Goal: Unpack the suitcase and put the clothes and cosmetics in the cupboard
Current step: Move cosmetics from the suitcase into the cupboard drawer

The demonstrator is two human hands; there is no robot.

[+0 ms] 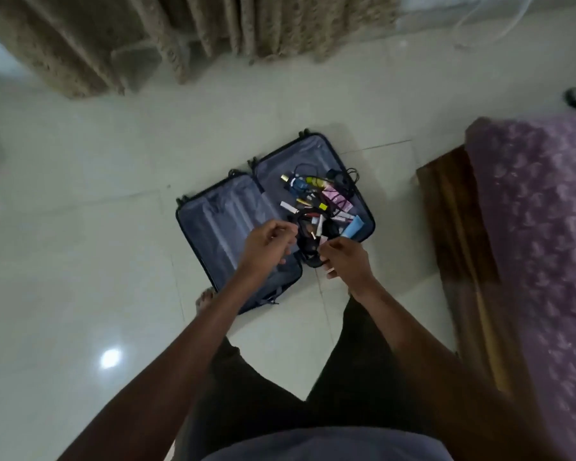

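Note:
A dark blue suitcase (220, 224) lies open flat on the tiled floor below me. Its left half shows only grey lining. Its right half holds a heap of cosmetics (316, 194): tubes, small bottles, pink packets and black cables. Between my hands hangs a black pouch (308, 241) with several small cosmetic tubes sticking out of it. My left hand (268, 241) pinches the pouch's left edge. My right hand (345, 257) grips its right edge and also holds a small pale item. Both hands hover above the suitcase's near edge.
A bed with a purple patterned cover (539, 234) and a wooden frame (459, 247) stands close on the right. Beige curtains (180, 34) hang at the far side. My legs in dark trousers and a bare foot (205, 299) stand at the suitcase's near end.

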